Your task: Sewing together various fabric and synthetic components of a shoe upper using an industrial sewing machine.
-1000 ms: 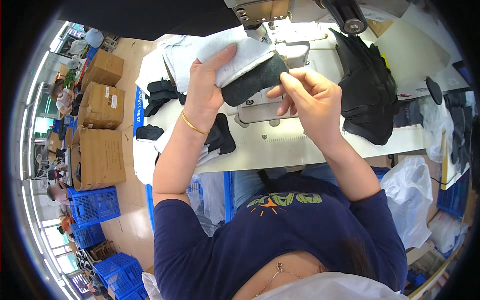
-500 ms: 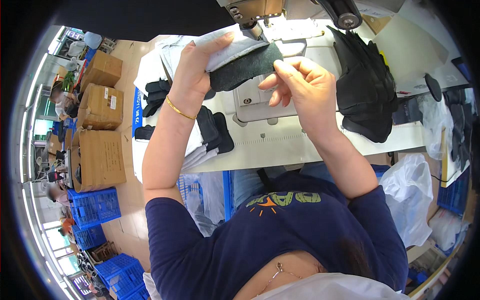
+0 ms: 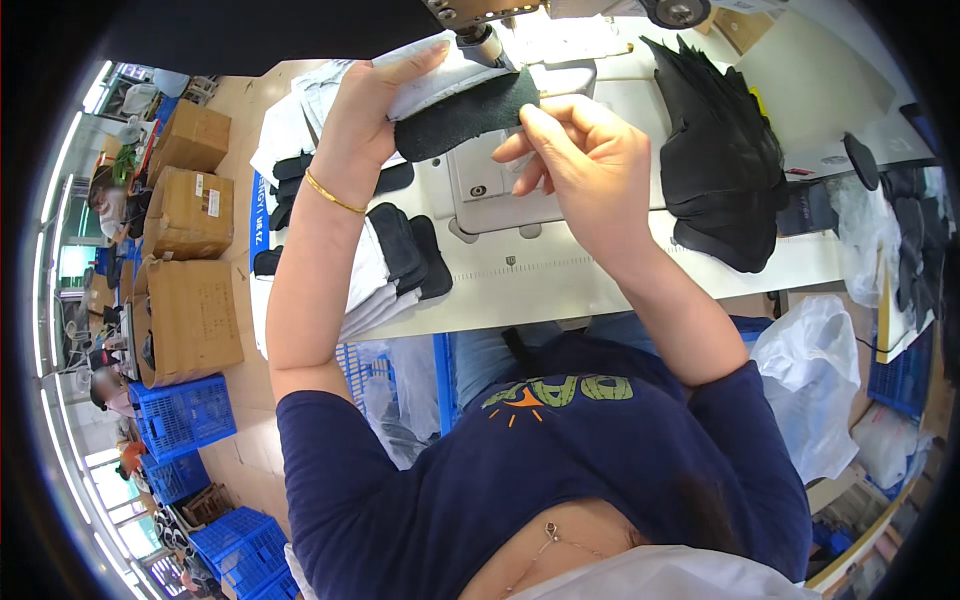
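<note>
A sewing machine head (image 3: pixel 480 45) stands at the top of the view, its lower end right above a fabric piece. That piece has a white part (image 3: pixel 440 90) and a dark, felt-like black part (image 3: pixel 465 117) along its near side. My left hand (image 3: pixel 365 110) grips the left end, thumb on top of the white part and the other fingers hidden beneath. Between thumb and forefinger, my right hand (image 3: pixel 590 165) pinches the black part's right corner; its remaining fingers are loosely curled. The machine bed (image 3: pixel 510 185) lies under both hands.
Right of the machine is a tall stack of black cut pieces (image 3: pixel 715 160). Black-and-white pieces (image 3: pixel 400 255) are piled at the left by my forearm. Cardboard boxes (image 3: pixel 190 310) and blue crates (image 3: pixel 185 415) line the floor at left. A clear plastic bag (image 3: pixel 810 385) hangs at right.
The whole view has shifted a little, so the machine and both hands appear farther left and up. Both hands keep the same hold on the fabric piece.
</note>
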Demonstrator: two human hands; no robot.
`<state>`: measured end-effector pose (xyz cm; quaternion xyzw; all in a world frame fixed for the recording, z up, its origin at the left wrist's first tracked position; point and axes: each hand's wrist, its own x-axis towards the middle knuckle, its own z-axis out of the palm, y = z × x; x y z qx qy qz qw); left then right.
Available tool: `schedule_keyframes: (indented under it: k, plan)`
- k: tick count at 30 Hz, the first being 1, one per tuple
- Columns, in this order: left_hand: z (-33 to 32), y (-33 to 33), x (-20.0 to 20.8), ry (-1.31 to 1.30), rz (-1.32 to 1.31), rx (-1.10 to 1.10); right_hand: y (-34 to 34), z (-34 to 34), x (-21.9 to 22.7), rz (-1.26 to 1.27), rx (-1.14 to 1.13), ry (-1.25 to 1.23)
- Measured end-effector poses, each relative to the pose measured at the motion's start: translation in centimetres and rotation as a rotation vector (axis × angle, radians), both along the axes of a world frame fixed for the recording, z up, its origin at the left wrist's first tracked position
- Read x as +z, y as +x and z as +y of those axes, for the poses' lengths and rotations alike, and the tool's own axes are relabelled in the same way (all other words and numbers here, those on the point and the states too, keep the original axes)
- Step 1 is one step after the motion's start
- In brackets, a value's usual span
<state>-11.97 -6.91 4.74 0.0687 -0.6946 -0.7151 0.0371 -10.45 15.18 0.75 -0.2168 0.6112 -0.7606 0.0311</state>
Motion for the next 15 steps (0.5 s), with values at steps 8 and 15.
schedule_keyframes:
  k: [8,15]
  plan:
    - [1.5,4.0,-2.8,-1.166,0.975,0.316,0.1,0.6,0.2,-0.084,0.061,-0.078]
    - [1.2,4.6,-1.5,-1.373,1.101,0.037,0.1,0.4,-0.2,-0.073,0.087,-0.1]
